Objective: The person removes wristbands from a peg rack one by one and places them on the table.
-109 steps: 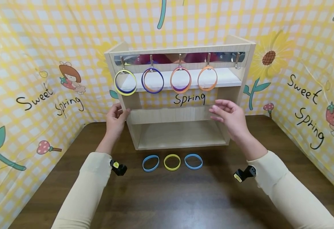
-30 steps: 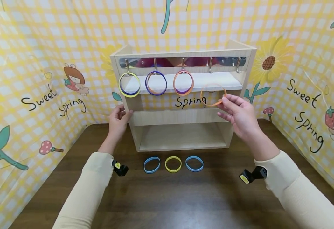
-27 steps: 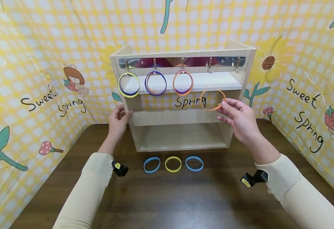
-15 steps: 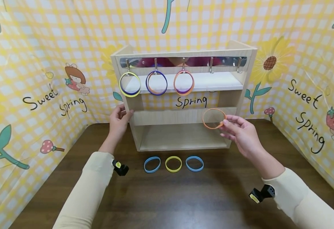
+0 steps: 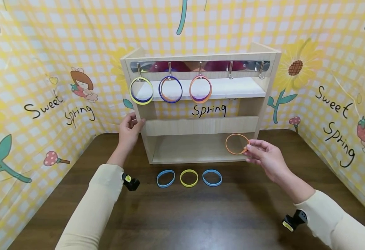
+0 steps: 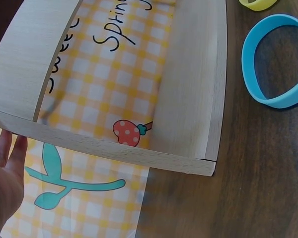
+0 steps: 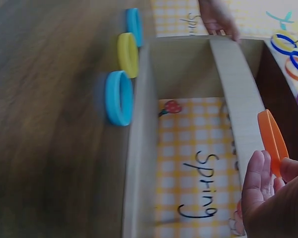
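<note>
In the head view my right hand (image 5: 268,158) pinches an orange silicone wristband (image 5: 237,134) between thumb and fingers, in front of the lower right opening of a wooden shelf (image 5: 201,125). The right wrist view shows the orange band edge-on. My left hand (image 5: 129,130) grips the shelf's left side panel, thumb at the front edge. A metal hook strip (image 5: 215,66) runs along the shelf top. Its left hook carries a yellow band (image 5: 145,103) with a dark blue one; the second, a dark blue band (image 5: 181,91) with orange; the middle, an orange band (image 5: 211,91) with purple.
The two right hooks (image 5: 230,70) carry no band. On the brown table (image 5: 185,218), before the shelf, lie a blue band (image 5: 163,186), a yellow band (image 5: 189,186) and another blue band (image 5: 212,184) in a row. Yellow checked cloth (image 5: 76,34) surrounds the table.
The orange band, earlier hanging on the fourth hook, came off in my right hand. It has moved down toward the lower opening. My left hand stays at the shelf's side.
</note>
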Demonstrator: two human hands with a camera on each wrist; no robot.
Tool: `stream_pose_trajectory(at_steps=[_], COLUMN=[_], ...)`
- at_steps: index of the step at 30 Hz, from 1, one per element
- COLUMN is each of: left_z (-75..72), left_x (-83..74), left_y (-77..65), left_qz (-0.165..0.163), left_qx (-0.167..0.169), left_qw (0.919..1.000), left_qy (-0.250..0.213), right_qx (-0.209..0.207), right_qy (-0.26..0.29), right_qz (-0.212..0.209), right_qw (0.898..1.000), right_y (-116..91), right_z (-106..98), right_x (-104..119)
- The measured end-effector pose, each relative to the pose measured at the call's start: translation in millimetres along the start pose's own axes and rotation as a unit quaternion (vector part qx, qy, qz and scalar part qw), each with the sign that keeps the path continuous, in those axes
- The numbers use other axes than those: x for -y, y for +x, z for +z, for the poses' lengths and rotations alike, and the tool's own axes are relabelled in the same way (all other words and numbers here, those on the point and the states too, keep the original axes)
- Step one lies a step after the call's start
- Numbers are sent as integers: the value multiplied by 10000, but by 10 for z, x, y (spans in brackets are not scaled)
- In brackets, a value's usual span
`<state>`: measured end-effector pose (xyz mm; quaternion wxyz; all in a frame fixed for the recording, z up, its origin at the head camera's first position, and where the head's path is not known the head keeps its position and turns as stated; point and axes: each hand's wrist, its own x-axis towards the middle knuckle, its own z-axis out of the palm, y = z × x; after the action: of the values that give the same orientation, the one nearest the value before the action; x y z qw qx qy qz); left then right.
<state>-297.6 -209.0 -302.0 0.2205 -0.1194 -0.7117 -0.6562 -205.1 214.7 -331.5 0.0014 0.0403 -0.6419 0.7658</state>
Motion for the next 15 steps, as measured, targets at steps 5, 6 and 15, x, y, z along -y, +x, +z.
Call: stream_pose_trajectory(at_steps=[5,6,15], left_z=[-5,-4,-3], left_x=[-24,-27,-7], left_y=[2,6,4], left_qz=[-32,-28,26], left_qx=[0,-3,14], left_qw=[10000,10000,10000], left_qy=[31,32,22], right_qx=[40,37,211], right_qy=[-356,-400,-793], right_qz=[201,249,485], right_qw=[9992,9989,9955], right_y=[12,15,-16], right_z=[-75,-87,-184], right_x=[-120,-146,-419])
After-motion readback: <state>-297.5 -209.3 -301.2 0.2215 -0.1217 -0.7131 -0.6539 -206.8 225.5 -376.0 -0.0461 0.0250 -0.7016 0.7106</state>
